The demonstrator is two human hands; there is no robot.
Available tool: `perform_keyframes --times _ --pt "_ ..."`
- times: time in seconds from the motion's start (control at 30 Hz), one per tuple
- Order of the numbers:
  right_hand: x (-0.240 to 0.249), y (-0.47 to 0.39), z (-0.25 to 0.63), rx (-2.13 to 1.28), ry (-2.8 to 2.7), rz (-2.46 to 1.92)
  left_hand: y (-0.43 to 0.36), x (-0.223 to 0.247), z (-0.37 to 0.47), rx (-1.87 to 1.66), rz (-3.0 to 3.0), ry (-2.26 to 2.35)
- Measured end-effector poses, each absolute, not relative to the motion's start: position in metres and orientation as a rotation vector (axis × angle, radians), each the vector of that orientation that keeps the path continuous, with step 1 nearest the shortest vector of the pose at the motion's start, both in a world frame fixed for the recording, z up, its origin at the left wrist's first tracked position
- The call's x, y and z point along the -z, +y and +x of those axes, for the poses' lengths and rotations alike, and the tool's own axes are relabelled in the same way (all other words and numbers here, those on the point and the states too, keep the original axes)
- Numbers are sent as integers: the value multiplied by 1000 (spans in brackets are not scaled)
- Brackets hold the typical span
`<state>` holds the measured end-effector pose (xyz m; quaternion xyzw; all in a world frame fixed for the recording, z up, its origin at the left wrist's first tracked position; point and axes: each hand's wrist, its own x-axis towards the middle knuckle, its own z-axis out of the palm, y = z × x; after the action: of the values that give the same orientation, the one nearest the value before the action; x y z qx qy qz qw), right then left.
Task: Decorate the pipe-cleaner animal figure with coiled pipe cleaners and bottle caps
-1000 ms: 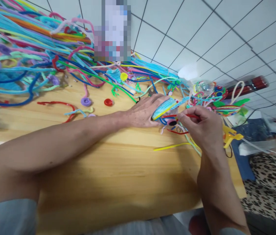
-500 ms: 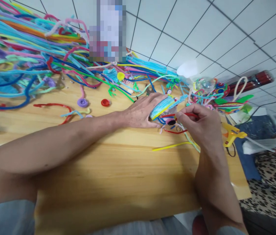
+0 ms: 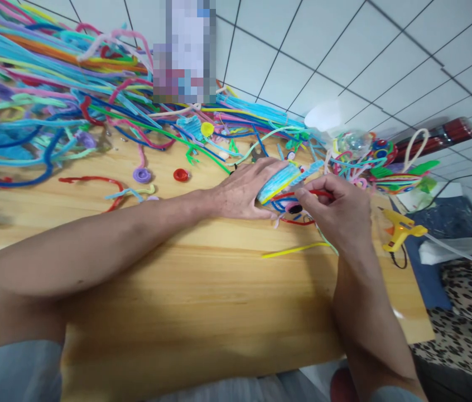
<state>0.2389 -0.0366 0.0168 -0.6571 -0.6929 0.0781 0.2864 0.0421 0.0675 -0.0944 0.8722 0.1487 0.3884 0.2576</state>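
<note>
My left hand (image 3: 249, 192) is wrapped over a craft piece (image 3: 280, 183) covered with light blue and yellow pipe cleaners, holding it against the table. Blue strands and a black-and-pink round part (image 3: 293, 207) show on its near side. Between the thumb and fingers of my right hand (image 3: 336, 206) is pinched a red pipe cleaner (image 3: 323, 194), whose left part lies along the craft piece below the yellow edge. Another red strand (image 3: 300, 222) curves just beneath. A yellow pipe cleaner (image 3: 294, 249) rests on the table nearer to me.
A large heap of coloured pipe cleaners (image 3: 52, 61) covers the back left. Red (image 3: 181, 175) and purple (image 3: 141, 175) coils lie left of my hand. At the right edge sits a yellow glue gun (image 3: 403, 230); beyond it, a person in leopard-print clothing (image 3: 462, 335).
My right hand has shifted slightly left with the red pipe cleaner, closer to the craft piece. The left hand keeps its hold.
</note>
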Motion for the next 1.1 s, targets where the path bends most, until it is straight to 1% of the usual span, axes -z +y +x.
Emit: perform_keyframes --times 0.33,1.1 --pt "-16 -37 235 -136 -1827 -1736 73 94 36 -1037 2392 299" --pt "-8 -37 225 161 -1848 -1678 72 95 37 -1029 2422 332"
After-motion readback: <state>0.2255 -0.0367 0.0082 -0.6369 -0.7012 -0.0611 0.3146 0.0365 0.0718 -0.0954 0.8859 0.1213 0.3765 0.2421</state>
